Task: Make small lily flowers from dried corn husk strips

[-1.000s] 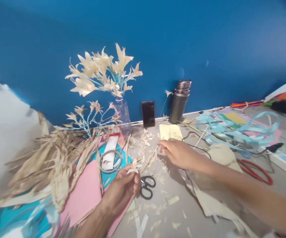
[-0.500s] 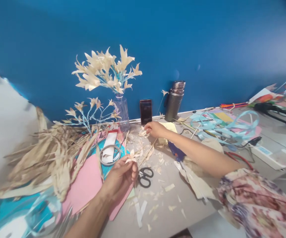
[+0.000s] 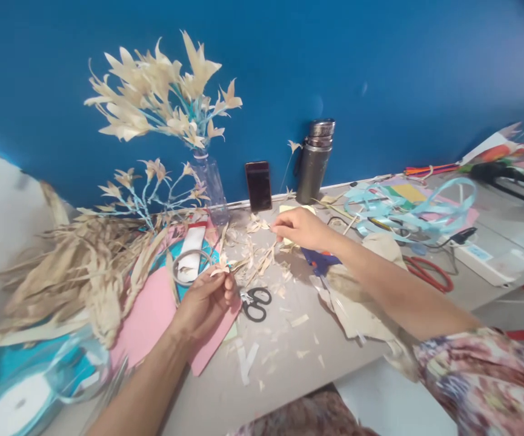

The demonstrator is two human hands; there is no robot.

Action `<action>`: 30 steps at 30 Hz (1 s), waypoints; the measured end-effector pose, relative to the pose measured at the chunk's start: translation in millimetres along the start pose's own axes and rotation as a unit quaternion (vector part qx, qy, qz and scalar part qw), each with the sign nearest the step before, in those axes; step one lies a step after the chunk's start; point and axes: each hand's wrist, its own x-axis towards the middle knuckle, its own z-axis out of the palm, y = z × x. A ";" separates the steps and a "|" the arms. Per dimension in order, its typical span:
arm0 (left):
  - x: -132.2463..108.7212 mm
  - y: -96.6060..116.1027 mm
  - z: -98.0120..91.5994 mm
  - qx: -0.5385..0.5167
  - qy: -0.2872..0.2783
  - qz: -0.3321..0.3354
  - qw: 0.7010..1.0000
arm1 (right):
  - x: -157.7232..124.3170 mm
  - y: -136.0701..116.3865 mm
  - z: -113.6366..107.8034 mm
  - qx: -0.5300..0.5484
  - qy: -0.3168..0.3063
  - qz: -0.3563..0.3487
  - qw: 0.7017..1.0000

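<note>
My left hand (image 3: 209, 297) is closed around the base of a small cream flower (image 3: 222, 264), made of what looks like dried husk, with its petals pointing up. Farther back, my right hand (image 3: 302, 229) has its fingers pinched together beside a little heap of pale husk petals (image 3: 258, 224); anything between the fingertips is too small to make out. Black-handled scissors (image 3: 256, 304) lie on the table just right of my left hand. Husk scraps (image 3: 264, 260) are scattered between the two hands.
Behind stand a clear bottle (image 3: 211, 191) of husk flowers, a phone (image 3: 258, 186) and a steel flask (image 3: 316, 162). Dry husks (image 3: 71, 272) and pink sheets (image 3: 146, 315) cover the left. Blue ribbon (image 3: 393, 209), red-handled scissors (image 3: 429, 274) and a power strip (image 3: 484, 260) lie right.
The view has shifted, so most things sit higher in the picture. My right hand has drawn slightly to the right of the petal heap. My left hand still holds the flower.
</note>
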 end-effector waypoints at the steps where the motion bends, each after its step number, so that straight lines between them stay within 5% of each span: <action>1: 0.6 0.0 -0.5 0.001 0.003 0.002 1.000 | -7.1 0.2 0.6 -0.008 -0.007 0.005 1.000; 7: 1.4 -0.6 -1.5 0.001 0.014 0.006 1.000 | -30.3 13.0 0.1 -0.111 -0.055 0.059 0.990; 15: 0.7 0.5 -2.4 -0.023 0.011 0.006 1.000 | -49.2 20.3 -32.8 -0.135 0.067 0.048 0.987; 19: -0.6 6.7 -1.6 -0.049 0.013 0.015 0.999 | -72.8 -5.1 -42.6 -0.071 0.196 0.002 0.978; 24: -7.6 32.8 7.8 -0.109 0.016 0.046 0.993 | -102.9 -47.1 -44.7 -0.059 0.396 -0.132 0.907; 26: -13.0 47.2 12.9 -0.096 0.021 0.079 0.992 | -106.1 -51.9 -41.8 -0.095 0.370 -0.188 0.905; 30: -34.8 75.7 15.9 0.046 0.082 0.132 0.987 | -96.3 -41.9 -26.9 -0.085 0.194 -0.224 0.951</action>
